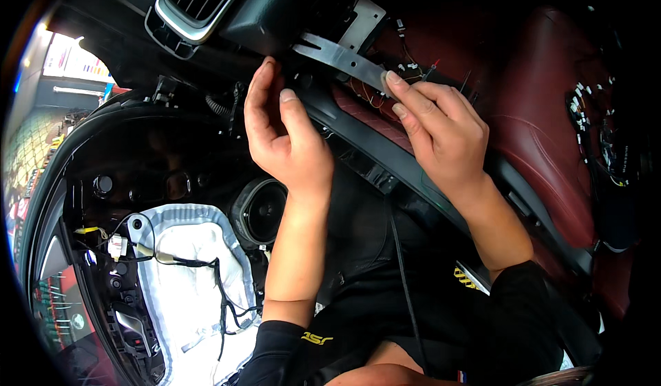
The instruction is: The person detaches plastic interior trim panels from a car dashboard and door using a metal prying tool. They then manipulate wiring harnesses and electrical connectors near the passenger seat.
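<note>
My right hand [447,128] pinches one end of a flat, slightly curved metal trim pry tool [344,59] between thumb and fingers. The tool's forked tip points left, close to the lower edge of a black dashboard panel [265,17]; I cannot tell whether it touches. My left hand [286,128] is raised just below that panel, thumb apart from the fingers, with nothing seen in it. A silver-framed air vent [203,0] sits in the dashboard above and left of my left hand.
A stripped car door with white padding [196,276] and a round speaker [261,210] stands at the left. Dark red leather seats [551,131] are at the right, with loose wiring and white connectors [582,110]. A metal bracket [365,24] shows behind the tool. A black cord [399,262] hangs down the middle.
</note>
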### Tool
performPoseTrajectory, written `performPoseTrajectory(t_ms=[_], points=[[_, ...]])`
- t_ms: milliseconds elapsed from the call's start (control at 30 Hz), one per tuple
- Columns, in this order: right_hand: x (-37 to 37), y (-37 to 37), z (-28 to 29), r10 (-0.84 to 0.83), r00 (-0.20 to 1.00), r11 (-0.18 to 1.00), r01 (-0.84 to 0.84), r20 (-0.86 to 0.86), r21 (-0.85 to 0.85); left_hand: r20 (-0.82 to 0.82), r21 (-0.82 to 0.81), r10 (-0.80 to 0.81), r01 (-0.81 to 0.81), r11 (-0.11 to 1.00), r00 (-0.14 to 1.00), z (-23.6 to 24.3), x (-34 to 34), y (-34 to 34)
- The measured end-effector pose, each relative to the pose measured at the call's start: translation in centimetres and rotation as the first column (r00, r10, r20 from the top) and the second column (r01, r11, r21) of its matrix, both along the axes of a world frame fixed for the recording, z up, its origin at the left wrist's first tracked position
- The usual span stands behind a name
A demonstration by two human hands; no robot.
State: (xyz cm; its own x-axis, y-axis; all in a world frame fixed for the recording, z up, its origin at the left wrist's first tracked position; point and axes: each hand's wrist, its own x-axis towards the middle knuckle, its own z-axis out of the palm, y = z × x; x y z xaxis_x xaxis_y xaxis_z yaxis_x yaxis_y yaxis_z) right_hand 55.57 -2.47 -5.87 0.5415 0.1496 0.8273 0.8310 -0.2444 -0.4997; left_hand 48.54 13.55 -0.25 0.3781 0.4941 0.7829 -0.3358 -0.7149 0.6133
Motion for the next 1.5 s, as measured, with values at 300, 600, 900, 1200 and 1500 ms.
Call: performPoseTrajectory(t_ms=[300, 600, 900, 1200, 1500], points=[[-0.3, 0.9, -0.1, 0.027, 1.0, 1.0, -0.027, 0.013, 0.014, -0.048, -0.061, 0.022, -0.025, 0.998, 0.999, 1.4, -0.2, 0.8], [-1.4, 1.6, -1.6, 0.1, 0.988, 0.992, -0.091, -0.115, 0.084, -0.059, 0.032, -0.012, 0.014, 0.999, 0.998, 1.4, -0.7, 1.6], [6.0, -0.8, -10.5, -0.375, 0.874, 0.827, 0.165, -0.309, -0.538, -0.009, 0.164, 0.049, -0.047, 0.985, 0.999, 4.6, -0.6, -3.4], [7.4, 2.3, -0.8, -0.078, 0.996, 0.986, 0.084, 0.053, -0.145, 0.004, -0.252, -0.067, 0.066, 0.965, 0.998, 8.2, -1.2, -4.4], [8.9, 7.2, 11.1, 0.286, 0.701, 0.948, -0.304, 0.653, -0.089, 0.168, -0.275, -0.045, 0.091, 0.957, 0.985, 6.5, 0.2, -3.5]])
